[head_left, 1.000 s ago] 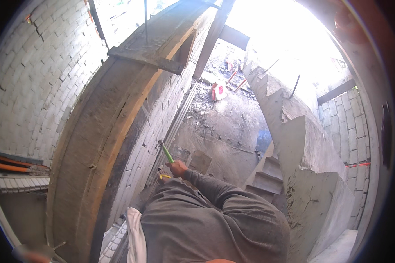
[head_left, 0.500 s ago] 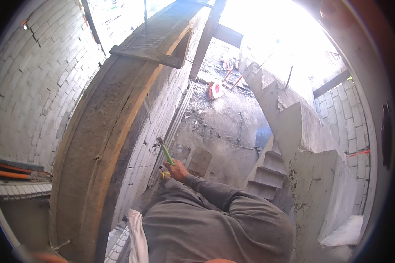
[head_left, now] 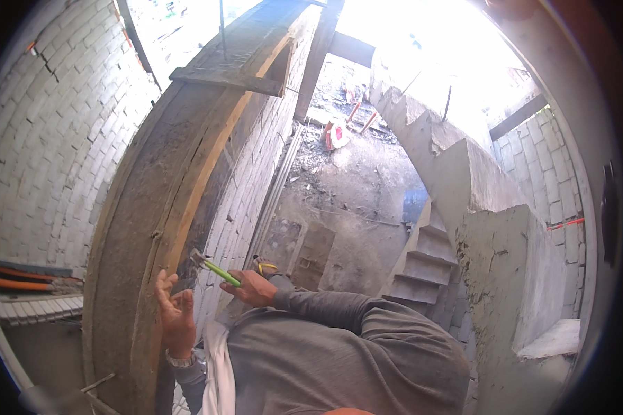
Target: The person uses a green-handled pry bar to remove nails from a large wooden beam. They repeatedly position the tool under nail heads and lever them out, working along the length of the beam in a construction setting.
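Note:
My right hand [head_left: 256, 289] is wrapped round the bright green handle of a hammer [head_left: 220, 271]. The hammer's dark metal head points left, close to the edge of a long wooden formwork beam [head_left: 199, 200]. My left hand [head_left: 178, 321], with a band at the wrist, is raised at the side of that beam. Its thumb and fingers stand apart, the fingertips near or touching the timber; whether a small piece sits between them is too fine to see. A sandalled foot [head_left: 264, 265] with a yellow strap shows just beyond my right hand.
A short board [head_left: 228, 81] crosses the beam farther off. To the right rise rough concrete steps [head_left: 491, 180], with a lower flight [head_left: 422, 273] beneath. A red and white sack [head_left: 337, 135] lies on the dusty ground below. Block walls [head_left: 55, 138] stand at both sides.
My right hand has swung the hammer left and nearer to me, toward the beam. My left hand has come into view beside the timber. The view has shifted slightly.

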Demonstrator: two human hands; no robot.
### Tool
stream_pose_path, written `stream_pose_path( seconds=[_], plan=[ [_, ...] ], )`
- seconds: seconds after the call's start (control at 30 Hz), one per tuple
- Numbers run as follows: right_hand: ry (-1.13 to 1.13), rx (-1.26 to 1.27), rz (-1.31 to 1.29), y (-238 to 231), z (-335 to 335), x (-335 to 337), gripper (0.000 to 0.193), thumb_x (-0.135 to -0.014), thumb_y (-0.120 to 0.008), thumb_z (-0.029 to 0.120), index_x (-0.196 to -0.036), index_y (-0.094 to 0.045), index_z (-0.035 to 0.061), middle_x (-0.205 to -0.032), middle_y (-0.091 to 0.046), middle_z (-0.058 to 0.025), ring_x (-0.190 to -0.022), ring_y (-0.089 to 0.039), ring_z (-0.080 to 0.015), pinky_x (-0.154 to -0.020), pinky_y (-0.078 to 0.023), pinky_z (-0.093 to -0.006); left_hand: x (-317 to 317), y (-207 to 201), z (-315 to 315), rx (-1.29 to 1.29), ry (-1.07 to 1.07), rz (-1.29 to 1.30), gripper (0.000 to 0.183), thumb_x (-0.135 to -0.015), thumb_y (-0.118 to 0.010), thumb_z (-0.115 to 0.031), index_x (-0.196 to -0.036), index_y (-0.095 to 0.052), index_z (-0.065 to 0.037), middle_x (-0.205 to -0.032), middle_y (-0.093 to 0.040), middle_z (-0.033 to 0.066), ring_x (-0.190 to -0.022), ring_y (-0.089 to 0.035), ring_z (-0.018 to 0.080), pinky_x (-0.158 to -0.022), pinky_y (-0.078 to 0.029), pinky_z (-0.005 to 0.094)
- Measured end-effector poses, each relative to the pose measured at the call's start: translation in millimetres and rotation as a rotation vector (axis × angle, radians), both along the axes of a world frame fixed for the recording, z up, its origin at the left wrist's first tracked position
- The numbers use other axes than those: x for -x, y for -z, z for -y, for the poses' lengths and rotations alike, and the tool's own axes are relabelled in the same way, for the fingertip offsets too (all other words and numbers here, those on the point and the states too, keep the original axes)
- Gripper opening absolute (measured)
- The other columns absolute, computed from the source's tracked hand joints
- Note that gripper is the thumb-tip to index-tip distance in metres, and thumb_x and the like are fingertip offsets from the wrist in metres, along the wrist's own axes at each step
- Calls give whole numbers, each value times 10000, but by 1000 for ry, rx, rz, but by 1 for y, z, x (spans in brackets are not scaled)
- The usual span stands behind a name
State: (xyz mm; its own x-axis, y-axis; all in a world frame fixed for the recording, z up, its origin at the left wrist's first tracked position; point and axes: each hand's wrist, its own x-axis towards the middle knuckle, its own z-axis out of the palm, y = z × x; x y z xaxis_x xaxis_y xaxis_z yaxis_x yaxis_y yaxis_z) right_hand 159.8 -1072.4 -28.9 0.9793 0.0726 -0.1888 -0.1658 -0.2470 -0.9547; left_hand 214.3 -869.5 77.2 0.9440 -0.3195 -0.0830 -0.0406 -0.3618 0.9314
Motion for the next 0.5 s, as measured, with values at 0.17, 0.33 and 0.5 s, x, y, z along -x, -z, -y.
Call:
stream_pose_path(
  seconds=[0.17,0.33,0.5],
  plan=[
    [-92,167,-40,5,-5,17,400,-1003,-597,391,-996,-592,-9,-799,-664,-245,-787,-677,-435,-702,-486,-513,7,17,2,97,33,-110,573,-1048,-555,-416,-1445,-425,-22,-1172,-601,74,-896,-624,124,-751,-519,267],
    [-127,189,-18,7,-9,27,390,-990,-618,388,-1004,-599,-1,-776,-661,-241,-761,-678,-438,-687,-504,-514,20,34,-2,17,-20,-140,381,-1059,-561,-350,-1222,-608,-8,-982,-652,23,-783,-634,98,-694,-520,260],
    [-163,239,-34,2,-15,31,390,-985,-623,399,-1014,-603,11,-769,-661,-237,-749,-675,-442,-668,-502,-518,31,43,-11,-20,-68,-159,309,-1057,-569,-288,-1150,-620,3,-959,-665,47,-741,-641,116,-663,-522,276]
  ],
)
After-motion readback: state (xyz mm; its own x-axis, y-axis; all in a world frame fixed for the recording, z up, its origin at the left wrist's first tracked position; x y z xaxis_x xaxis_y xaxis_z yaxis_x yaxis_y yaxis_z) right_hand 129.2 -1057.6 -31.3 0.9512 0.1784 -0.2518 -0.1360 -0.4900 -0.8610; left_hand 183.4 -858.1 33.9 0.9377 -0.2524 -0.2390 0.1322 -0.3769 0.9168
